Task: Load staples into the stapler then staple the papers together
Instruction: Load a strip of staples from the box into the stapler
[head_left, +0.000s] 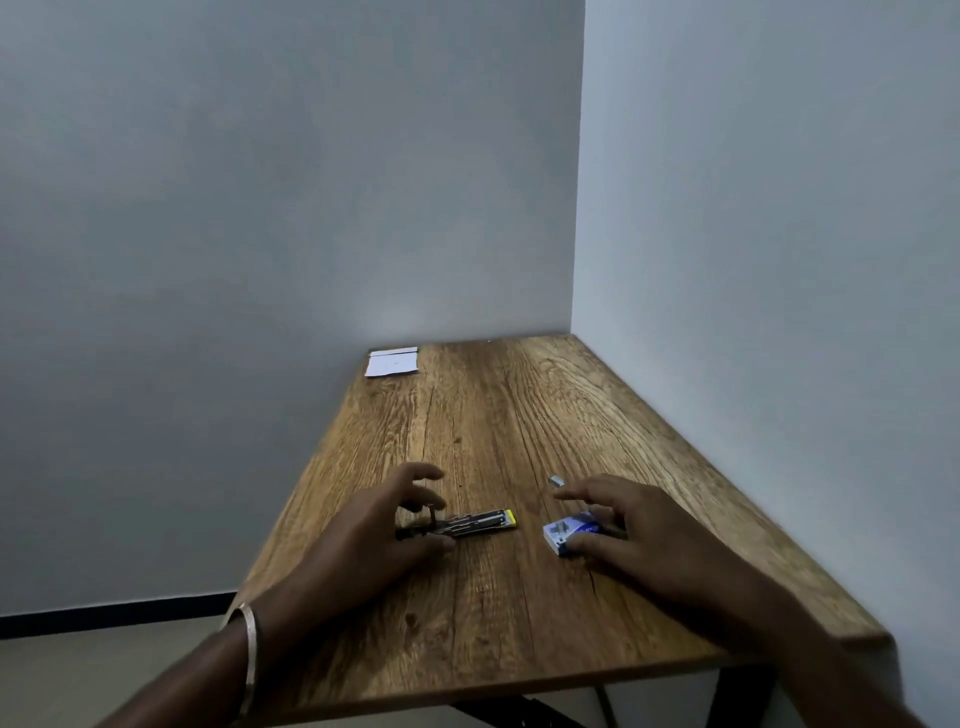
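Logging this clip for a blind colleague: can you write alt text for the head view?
On a wooden table in a room corner, the left hand rests at an opened stapler while the right hand touches a small staple box. A loose staple strip lies nearby; papers sit at the far edge.

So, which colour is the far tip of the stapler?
Yellow; the rest of the stapler looks dark and metallic. The head view shows it.
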